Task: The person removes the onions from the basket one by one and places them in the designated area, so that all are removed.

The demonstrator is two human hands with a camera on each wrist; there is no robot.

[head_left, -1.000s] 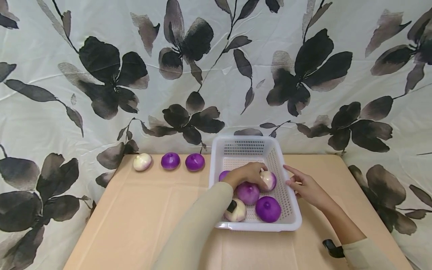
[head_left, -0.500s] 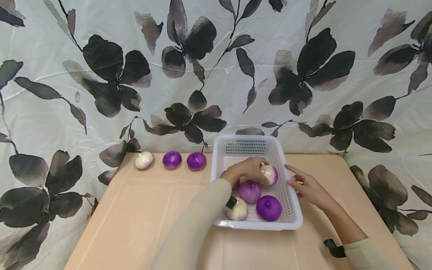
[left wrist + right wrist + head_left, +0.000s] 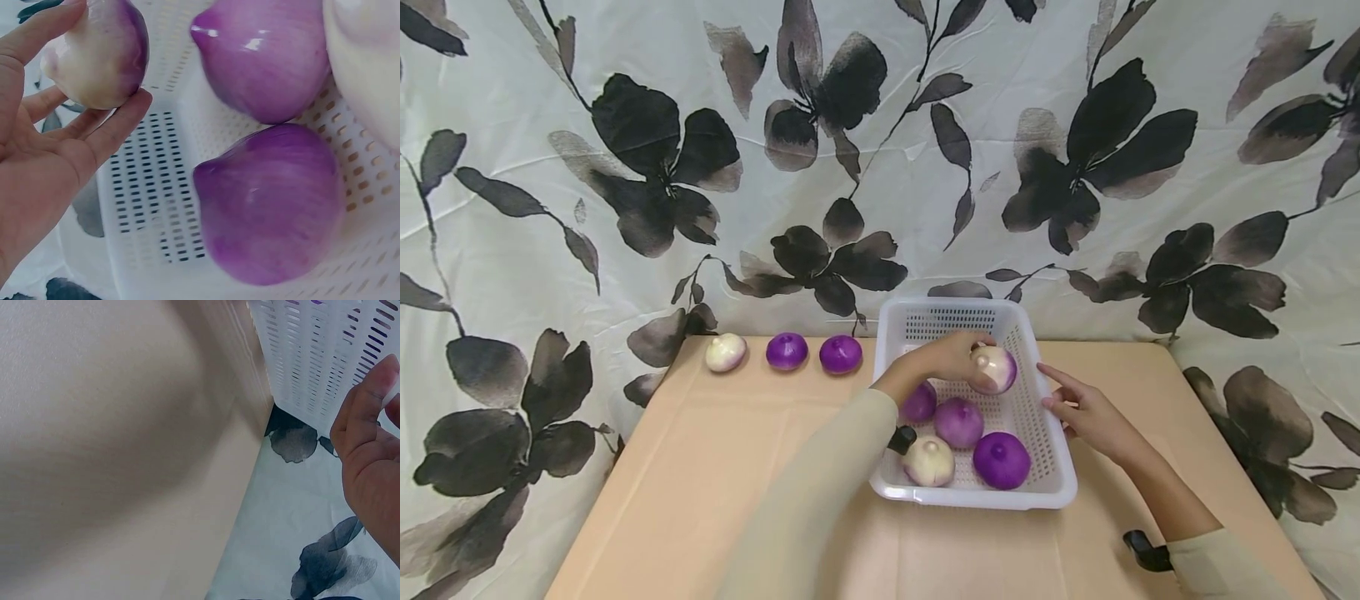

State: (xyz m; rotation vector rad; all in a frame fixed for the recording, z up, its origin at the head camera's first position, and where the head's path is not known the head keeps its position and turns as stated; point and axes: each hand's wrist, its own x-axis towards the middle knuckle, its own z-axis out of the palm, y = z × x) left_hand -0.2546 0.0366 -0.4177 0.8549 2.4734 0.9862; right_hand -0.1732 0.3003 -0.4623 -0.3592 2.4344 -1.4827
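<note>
My left hand point(image 3: 955, 357) holds a white-and-purple onion point(image 3: 995, 370) over the far half of a white perforated plastic basket point(image 3: 1051, 492). In the left wrist view, thumb and fingertips of that hand grip the same onion point(image 3: 103, 56) from opposite sides. Below it in the basket lie a bright purple onion point(image 3: 1002, 460), a paler purple onion point(image 3: 958, 422), another purple onion point(image 3: 917, 402) partly behind the wrist, and a whitish onion point(image 3: 929, 461). My right hand point(image 3: 1086, 412) touches the outside of the basket's right edge with its fingertips, the index finger extended.
Behind the basket's left side, a row stands along the table's far edge: a white onion point(image 3: 726, 353) and two purple onions, one on the left point(image 3: 787, 352) and one on the right point(image 3: 841, 355). The tan table point(image 3: 715, 467) ends at a floral cloth backdrop point(image 3: 955, 158).
My left hand has lifted the white-and-purple onion up and toward the basket's far end, uncovering more of the onions below. My right hand stays at the basket's edge. The head view shifts slightly.
</note>
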